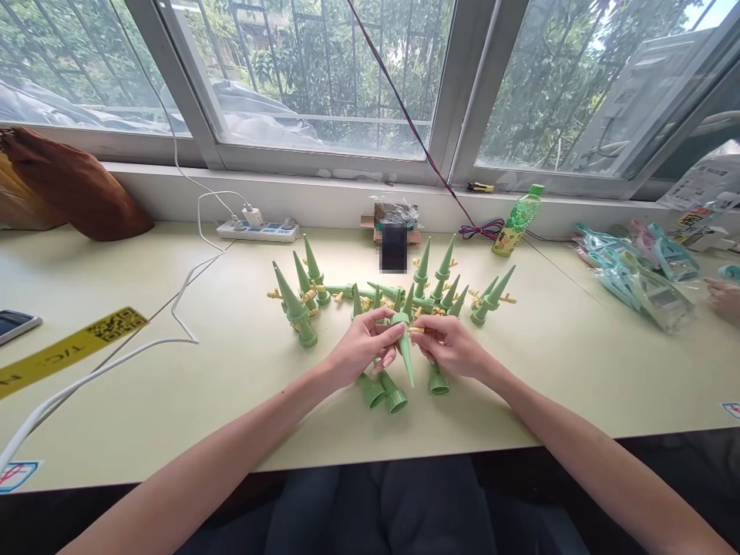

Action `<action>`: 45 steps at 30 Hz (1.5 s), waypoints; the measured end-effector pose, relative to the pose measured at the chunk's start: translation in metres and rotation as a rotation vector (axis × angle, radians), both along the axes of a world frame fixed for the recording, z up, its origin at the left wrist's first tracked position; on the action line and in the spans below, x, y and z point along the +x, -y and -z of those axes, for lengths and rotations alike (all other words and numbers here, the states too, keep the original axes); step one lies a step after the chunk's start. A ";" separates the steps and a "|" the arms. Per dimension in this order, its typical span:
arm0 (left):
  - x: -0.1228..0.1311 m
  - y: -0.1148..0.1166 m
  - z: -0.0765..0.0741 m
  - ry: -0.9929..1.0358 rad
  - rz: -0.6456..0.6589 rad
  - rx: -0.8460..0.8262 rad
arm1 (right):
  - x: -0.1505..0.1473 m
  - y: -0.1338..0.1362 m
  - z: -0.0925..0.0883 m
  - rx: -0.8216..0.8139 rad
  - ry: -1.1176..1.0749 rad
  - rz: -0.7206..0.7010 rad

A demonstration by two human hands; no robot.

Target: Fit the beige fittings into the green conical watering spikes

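A tapered green spike point(407, 361) is being held tip-down by the left fingers point(393, 334); a yellow piece point(417, 330) is being pinched by the right fingers point(431, 322).

You've got cones point(296, 312) on your table point(590, 354), power strip point(269, 230) behind them on the left, bottle point(517, 222) behind on the right.

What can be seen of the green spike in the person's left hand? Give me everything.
The green spike looks like smooth, hard plastic: a wider collar at one end, tapering to a narrow tip. It is held above the table, tip slanting down towards the person, collar uppermost. The left hand grips it near the collar, partly covering it. The right hand holds a yellow piece at its side; whether they are joined is unclear.
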State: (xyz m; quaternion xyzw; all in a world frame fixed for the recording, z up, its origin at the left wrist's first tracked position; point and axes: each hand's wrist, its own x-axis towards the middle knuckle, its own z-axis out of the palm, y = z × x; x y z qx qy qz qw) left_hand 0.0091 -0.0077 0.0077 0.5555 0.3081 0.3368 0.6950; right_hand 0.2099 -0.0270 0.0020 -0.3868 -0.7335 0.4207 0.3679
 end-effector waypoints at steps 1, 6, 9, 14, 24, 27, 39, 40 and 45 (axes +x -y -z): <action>0.000 0.000 0.000 0.000 -0.002 -0.011 | -0.001 0.000 0.000 0.048 0.034 0.021; 0.000 -0.002 0.001 0.004 -0.013 -0.052 | -0.002 -0.003 0.005 0.372 0.207 0.113; 0.000 -0.003 -0.001 0.035 -0.012 -0.107 | -0.001 -0.005 0.009 0.478 0.235 0.120; -0.001 -0.003 -0.006 0.045 0.022 -0.200 | -0.001 -0.006 0.012 0.546 0.255 0.118; -0.004 -0.006 0.003 -0.030 0.077 0.004 | -0.003 -0.003 0.009 0.423 0.222 0.140; -0.004 -0.006 0.004 -0.055 0.074 0.093 | -0.003 -0.002 0.006 0.300 0.161 0.129; 0.000 0.002 0.007 -0.183 -0.042 0.537 | 0.001 -0.001 -0.001 -0.242 -0.156 -0.047; 0.000 0.003 0.008 -0.206 -0.062 0.600 | 0.002 -0.001 -0.002 -0.273 -0.179 -0.066; 0.001 0.002 0.011 -0.195 -0.135 0.855 | 0.004 -0.003 -0.001 -0.378 -0.276 -0.147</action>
